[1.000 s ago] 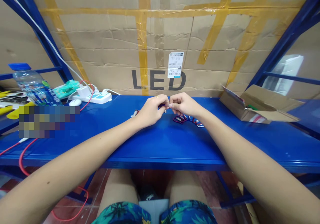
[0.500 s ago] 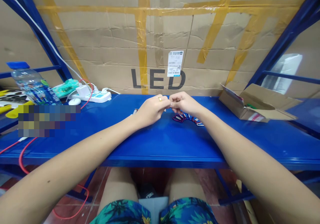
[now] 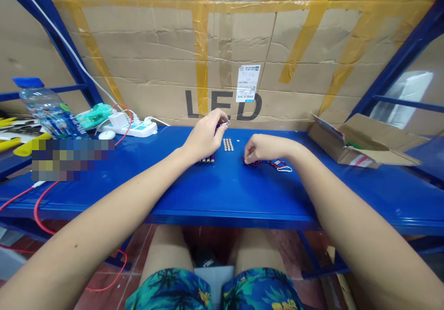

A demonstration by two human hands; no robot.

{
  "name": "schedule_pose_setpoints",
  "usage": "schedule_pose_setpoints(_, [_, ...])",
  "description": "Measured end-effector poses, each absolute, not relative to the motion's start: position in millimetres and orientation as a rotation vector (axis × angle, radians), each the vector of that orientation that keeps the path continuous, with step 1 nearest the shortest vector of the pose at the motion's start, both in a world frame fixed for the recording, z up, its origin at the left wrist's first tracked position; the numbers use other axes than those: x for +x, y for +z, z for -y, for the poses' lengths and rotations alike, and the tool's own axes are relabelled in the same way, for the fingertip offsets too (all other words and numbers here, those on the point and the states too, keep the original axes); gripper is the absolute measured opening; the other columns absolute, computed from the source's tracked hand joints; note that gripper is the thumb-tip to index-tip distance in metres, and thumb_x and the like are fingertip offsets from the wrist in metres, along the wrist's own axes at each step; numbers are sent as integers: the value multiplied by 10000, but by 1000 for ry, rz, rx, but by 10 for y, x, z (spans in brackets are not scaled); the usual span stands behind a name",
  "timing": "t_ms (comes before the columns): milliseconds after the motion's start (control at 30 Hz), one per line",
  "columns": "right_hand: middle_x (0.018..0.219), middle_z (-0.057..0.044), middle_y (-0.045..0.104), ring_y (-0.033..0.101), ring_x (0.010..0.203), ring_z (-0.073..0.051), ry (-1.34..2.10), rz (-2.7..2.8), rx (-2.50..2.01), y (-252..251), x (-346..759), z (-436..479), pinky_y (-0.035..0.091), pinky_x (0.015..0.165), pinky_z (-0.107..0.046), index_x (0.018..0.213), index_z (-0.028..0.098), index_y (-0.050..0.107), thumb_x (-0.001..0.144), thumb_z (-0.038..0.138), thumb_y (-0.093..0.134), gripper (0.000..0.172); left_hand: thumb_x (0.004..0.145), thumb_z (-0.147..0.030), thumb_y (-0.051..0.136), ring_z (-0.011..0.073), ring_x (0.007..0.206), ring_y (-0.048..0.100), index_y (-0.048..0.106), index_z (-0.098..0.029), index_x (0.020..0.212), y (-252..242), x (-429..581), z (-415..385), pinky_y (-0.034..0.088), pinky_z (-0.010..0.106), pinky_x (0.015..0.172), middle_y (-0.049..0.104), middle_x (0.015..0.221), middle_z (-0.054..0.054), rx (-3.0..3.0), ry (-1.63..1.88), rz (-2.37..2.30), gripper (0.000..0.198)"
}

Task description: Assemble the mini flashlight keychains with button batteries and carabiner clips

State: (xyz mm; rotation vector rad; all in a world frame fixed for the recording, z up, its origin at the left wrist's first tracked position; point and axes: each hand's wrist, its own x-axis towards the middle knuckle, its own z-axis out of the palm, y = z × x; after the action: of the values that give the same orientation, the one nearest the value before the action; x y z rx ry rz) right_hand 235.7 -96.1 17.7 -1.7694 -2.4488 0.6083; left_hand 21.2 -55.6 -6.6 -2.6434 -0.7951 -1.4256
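Observation:
My left hand [image 3: 207, 136] is closed around what looks like a small purple keychain flashlight [image 3: 221, 125], its metal ring poking out past the fingertips. Under that hand, several similar tubes [image 3: 208, 160] with metal ends lie side by side, partly covered. Just right of it is a block of small silver button cells [image 3: 228, 144], with one lone cell [image 3: 238, 140] apart from them. My right hand [image 3: 258, 148] pinches a dark red carabiner at the left end of a curved row of coloured carabiners [image 3: 284, 168]; the fingers hide most of that one.
An open cardboard box [image 3: 360, 148] with something green inside sits at the right. To the left are a water bottle [image 3: 52, 109], a white power strip [image 3: 138, 127] and red cables [image 3: 38, 208]. A large taped carton [image 3: 156, 60] stands behind the blue table [image 3: 222, 194].
My hands were together over the middle; now they are apart. The left has lifted slightly left with the flashlight, and the right has come down to the carabiners, uncovering the button cells.

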Motion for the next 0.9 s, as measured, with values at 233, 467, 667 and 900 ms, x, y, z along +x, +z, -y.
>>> schedule_pose_setpoints(233, [744, -37, 717, 608, 643, -180, 439, 2521, -1935, 131, 2255, 978, 400, 578, -288, 765, 178, 734, 714, 270, 714, 108, 936, -160, 507, 170, 852, 599, 532, -186, 982, -72, 213, 554, 469, 321, 777, 646, 925, 53, -2642, -1409, 797, 58])
schedule_pose_setpoints(467, [653, -7, 657, 545, 591, -145, 602, 2670, -1634, 92, 2109, 1082, 374, 549, -265, 697, 171, 681, 687, 219, 637, 66, 929, -153, 505, 173, 856, 601, 532, -187, 977, -78, 208, 547, 470, 322, 772, 647, 932, 52, -2650, -1394, 794, 64])
schedule_pose_setpoints(667, [616, 8, 568, 478, 523, -111, 757, 2397, -1377, 108, 2162, 1073, 364, 496, -244, 684, 184, 538, 789, 218, 531, 111, 892, -161, 523, 159, 804, 595, 546, -187, 1008, -48, 198, 598, 465, 311, 731, 650, 891, 37, -2697, -1458, 824, 122])
schedule_pose_setpoints(900, [698, -15, 582, 558, 530, -126, 1194, 2008, -1163, 92, 2254, 1009, 425, 439, -241, 821, 202, 477, 898, 251, 539, 110, 843, -233, 596, 141, 686, 583, 637, -200, 1026, -50, 223, 680, 447, 285, 649, 669, 798, 8, -2975, -1212, 697, 190])
